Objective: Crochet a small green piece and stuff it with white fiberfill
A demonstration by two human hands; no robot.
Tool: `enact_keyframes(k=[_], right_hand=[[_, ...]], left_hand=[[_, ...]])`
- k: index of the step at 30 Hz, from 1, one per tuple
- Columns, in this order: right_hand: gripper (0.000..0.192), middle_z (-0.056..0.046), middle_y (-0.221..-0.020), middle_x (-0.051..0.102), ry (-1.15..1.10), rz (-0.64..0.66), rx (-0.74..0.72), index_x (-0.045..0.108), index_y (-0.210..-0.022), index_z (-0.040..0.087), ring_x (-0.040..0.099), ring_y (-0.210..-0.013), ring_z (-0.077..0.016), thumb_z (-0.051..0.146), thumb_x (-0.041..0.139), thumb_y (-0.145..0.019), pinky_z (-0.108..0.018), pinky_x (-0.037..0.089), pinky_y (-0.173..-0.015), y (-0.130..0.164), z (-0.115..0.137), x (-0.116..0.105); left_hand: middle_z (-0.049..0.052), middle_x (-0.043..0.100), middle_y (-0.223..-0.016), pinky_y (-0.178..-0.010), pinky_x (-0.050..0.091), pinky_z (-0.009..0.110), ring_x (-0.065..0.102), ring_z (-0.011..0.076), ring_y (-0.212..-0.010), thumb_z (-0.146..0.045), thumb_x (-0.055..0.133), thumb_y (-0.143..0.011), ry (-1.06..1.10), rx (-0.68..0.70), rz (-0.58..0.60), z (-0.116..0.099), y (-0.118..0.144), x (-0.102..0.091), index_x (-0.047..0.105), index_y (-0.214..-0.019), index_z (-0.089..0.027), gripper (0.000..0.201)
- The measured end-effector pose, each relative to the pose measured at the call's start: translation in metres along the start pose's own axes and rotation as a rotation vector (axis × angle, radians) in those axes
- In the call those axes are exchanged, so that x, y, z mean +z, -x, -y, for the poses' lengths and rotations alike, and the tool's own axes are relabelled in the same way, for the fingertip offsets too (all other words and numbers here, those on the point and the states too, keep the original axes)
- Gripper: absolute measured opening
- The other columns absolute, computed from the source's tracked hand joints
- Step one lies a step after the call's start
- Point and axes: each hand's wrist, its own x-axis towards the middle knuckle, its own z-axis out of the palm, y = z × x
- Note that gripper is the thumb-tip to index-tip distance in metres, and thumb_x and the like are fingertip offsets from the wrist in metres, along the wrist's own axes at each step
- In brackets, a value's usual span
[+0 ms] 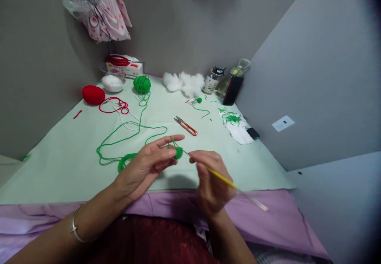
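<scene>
Pinching a small green crochet piece [178, 153] between thumb and fingertips, the left hand [145, 166] is held over the table [74, 164], yarn looped over its raised forefinger. A yellow hook [222, 178] is gripped by the right hand [211, 184], its tip at the piece. Scissors [186, 126] lie just beyond the fingers.

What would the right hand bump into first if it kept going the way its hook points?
Probably the small green crochet piece held by the left hand; the right hand aims its hook there.
</scene>
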Motion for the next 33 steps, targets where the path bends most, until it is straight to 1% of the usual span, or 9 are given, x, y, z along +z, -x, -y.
enact_keyframes(k=[3,6,8,12,15,17,24,30,33], right_hand=[[0.023,-0.002,-0.087,0.073,-0.294,-0.077,0.235,0.077,-0.103,0.027,0.066,-0.072,-0.016,0.016,0.058,-0.102,-0.033,0.057,-0.066,-0.009,0.002,0.0],[0.018,-0.003,-0.092,0.075,-0.399,-0.026,0.298,0.078,-0.099,0.027,0.069,-0.078,-0.0171,0.022,0.06,-0.102,-0.034,0.058,-0.071,-0.013,0.002,0.003],[0.018,-0.004,-0.096,0.078,-0.343,0.015,0.269,0.079,-0.102,0.028,0.072,-0.088,-0.0193,0.021,0.062,-0.102,-0.035,0.06,-0.076,-0.012,0.001,0.006],[0.032,-0.005,-0.104,0.078,-0.087,0.021,0.097,0.077,-0.118,0.032,0.074,-0.095,-0.02,0.012,0.062,-0.1,-0.036,0.063,-0.078,-0.002,0.0,0.009],[0.048,-0.008,-0.119,0.075,0.141,0.05,-0.12,0.07,-0.135,0.034,0.073,-0.104,-0.0222,0.007,0.066,-0.096,-0.038,0.064,-0.083,0.006,-0.005,0.011],[0.052,-0.008,-0.12,0.074,0.178,0.047,-0.157,0.068,-0.138,0.034,0.073,-0.104,-0.0224,0.006,0.067,-0.095,-0.038,0.064,-0.083,0.008,-0.007,0.013],[0.026,-0.006,-0.104,0.077,-0.137,-0.007,0.117,0.079,-0.113,0.032,0.074,-0.095,-0.021,0.017,0.062,-0.1,-0.037,0.063,-0.077,-0.002,-0.003,0.008],[0.017,-0.004,-0.089,0.077,-0.471,-0.096,0.43,0.077,-0.097,0.023,0.07,-0.067,-0.0148,0.028,0.062,-0.101,-0.031,0.061,-0.064,-0.008,-0.007,0.0],[0.016,-0.002,-0.085,0.076,-0.607,-0.112,0.491,0.078,-0.093,0.023,0.067,-0.061,-0.0123,0.031,0.066,-0.099,-0.027,0.058,-0.058,-0.009,-0.008,0.0]], left_hand=[[0.0,0.066,-0.089,-0.085,0.049,0.025,0.058,0.0129,-0.084,-0.023,0.085,-0.08,-0.019,0.087,-0.036,-0.001,0.0,-0.001,0.081,-0.118,-0.022,0.038],[0.001,0.069,-0.092,-0.082,0.047,0.026,0.058,0.015,-0.087,-0.024,0.083,-0.083,-0.118,0.129,0.031,0.002,0.003,0.001,0.08,-0.121,-0.026,0.039],[0.002,0.07,-0.091,-0.082,0.047,0.026,0.059,0.016,-0.088,-0.026,0.082,-0.084,-0.182,0.149,0.056,0.003,0.004,0.002,0.082,-0.119,-0.027,0.035],[0.0,0.069,-0.089,-0.084,0.047,0.027,0.059,0.0153,-0.087,-0.026,0.086,-0.081,-0.17,0.2,-0.018,0.006,0.002,0.004,0.08,-0.123,-0.028,0.042],[0.0,0.07,-0.091,-0.083,0.046,0.026,0.059,0.0142,-0.086,-0.028,0.086,-0.082,-0.078,0.125,-0.046,0.01,0.0,0.005,0.075,-0.131,-0.027,0.05],[0.001,0.071,-0.091,-0.082,0.046,0.026,0.06,0.0147,-0.087,-0.031,0.085,-0.084,-0.024,0.04,-0.021,0.014,0.0,0.006,0.073,-0.133,-0.024,0.051],[0.005,0.074,-0.101,-0.093,0.049,0.03,0.065,0.0178,-0.095,-0.023,0.084,-0.08,0.077,-0.062,0.059,0.009,-0.001,0.009,0.075,-0.128,-0.021,0.049],[-0.003,0.059,-0.073,-0.092,0.055,0.03,0.048,0.0078,-0.062,-0.02,0.081,-0.076,0.188,-0.095,0.039,-0.001,-0.001,0.0,0.081,-0.119,-0.015,0.042],[-0.001,0.062,-0.081,-0.091,0.054,0.03,0.056,0.0112,-0.075,-0.021,0.081,-0.078,0.151,-0.067,0.062,0.002,0.0,0.0,0.082,-0.118,-0.019,0.039]])
